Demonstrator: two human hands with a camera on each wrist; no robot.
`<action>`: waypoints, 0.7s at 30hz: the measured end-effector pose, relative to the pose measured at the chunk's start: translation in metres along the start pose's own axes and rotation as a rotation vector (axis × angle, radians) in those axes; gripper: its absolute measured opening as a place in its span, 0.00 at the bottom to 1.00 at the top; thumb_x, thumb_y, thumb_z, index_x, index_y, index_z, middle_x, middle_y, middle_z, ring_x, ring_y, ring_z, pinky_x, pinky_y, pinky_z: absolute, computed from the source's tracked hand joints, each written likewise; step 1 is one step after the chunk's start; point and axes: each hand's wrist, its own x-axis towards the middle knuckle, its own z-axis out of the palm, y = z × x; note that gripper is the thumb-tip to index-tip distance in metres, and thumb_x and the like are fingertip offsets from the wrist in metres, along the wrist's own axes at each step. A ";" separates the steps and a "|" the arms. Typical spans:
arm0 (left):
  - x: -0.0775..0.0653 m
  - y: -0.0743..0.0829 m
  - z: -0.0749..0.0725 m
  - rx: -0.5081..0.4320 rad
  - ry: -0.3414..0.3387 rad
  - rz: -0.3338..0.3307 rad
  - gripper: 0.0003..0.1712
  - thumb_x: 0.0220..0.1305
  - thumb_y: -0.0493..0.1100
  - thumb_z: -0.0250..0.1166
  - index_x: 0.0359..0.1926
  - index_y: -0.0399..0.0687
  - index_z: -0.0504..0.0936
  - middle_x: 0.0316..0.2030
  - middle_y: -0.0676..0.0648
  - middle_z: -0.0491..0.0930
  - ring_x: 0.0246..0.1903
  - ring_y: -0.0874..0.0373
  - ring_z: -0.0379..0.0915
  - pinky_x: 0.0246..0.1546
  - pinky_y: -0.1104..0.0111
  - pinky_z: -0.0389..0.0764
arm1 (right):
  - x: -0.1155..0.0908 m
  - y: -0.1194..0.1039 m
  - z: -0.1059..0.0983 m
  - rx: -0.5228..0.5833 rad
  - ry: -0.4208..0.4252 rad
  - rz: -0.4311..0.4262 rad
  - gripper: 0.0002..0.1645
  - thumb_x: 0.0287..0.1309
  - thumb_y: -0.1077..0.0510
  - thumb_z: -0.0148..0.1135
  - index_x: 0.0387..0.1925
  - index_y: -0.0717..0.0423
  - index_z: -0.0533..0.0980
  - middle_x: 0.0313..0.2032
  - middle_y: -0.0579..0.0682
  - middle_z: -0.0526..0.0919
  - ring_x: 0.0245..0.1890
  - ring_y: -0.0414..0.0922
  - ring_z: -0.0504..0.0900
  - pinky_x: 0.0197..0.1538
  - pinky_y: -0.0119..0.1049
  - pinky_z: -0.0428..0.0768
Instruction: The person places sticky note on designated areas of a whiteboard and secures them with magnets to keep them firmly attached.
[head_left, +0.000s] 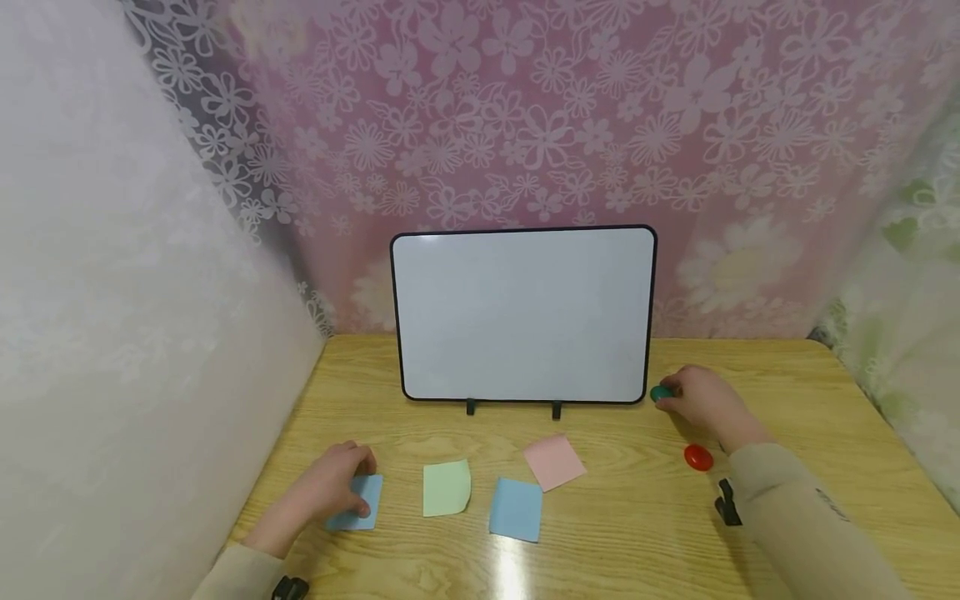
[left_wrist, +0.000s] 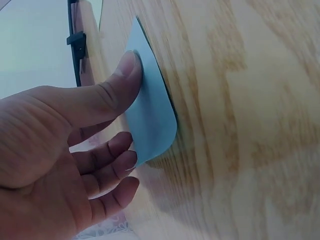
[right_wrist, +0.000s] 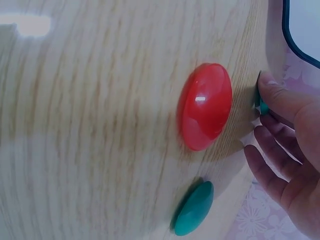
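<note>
At the left side of the table, my left hand (head_left: 333, 483) has its thumb on a blue sticky note (head_left: 365, 492). In the left wrist view the thumb lies on the face of the blue note (left_wrist: 152, 115), and the fingers curl in at its edge. Beside the whiteboard's (head_left: 525, 317) lower right corner, my right hand (head_left: 701, 400) pinches a round green magnet (head_left: 661, 392) between thumb and fingers. A red magnet (head_left: 698, 457) lies closer to me, near the right forearm. The right wrist view shows a second green magnet (right_wrist: 194, 209) beside the red one.
The whiteboard stands upright on small black feet (head_left: 557, 409) at the back of the table. In front of it lie a green sticky note (head_left: 446, 488), a pink note (head_left: 554, 462) and another blue note (head_left: 516, 510). Patterned fabric (head_left: 525, 117) hangs behind the table.
</note>
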 end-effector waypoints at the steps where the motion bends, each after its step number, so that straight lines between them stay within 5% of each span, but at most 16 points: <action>1: 0.000 0.000 -0.001 0.011 0.006 -0.013 0.31 0.37 0.40 0.92 0.41 0.49 0.81 0.39 0.51 0.76 0.40 0.55 0.71 0.45 0.53 0.80 | 0.000 0.000 0.000 -0.004 -0.001 0.002 0.28 0.68 0.55 0.73 0.58 0.75 0.81 0.53 0.72 0.84 0.54 0.71 0.82 0.57 0.66 0.80; 8: -0.002 0.002 -0.003 0.107 0.011 -0.064 0.33 0.37 0.46 0.93 0.40 0.50 0.80 0.37 0.52 0.75 0.37 0.55 0.70 0.41 0.53 0.79 | 0.002 0.001 0.002 -0.039 0.016 -0.005 0.26 0.67 0.55 0.74 0.55 0.74 0.82 0.51 0.71 0.85 0.53 0.70 0.83 0.57 0.66 0.80; 21: 0.001 -0.005 -0.002 0.122 -0.015 -0.090 0.32 0.38 0.49 0.92 0.38 0.52 0.79 0.36 0.52 0.77 0.34 0.56 0.70 0.38 0.54 0.80 | 0.002 0.000 0.004 -0.055 0.023 -0.013 0.24 0.67 0.56 0.74 0.55 0.72 0.84 0.51 0.69 0.87 0.54 0.70 0.83 0.57 0.66 0.80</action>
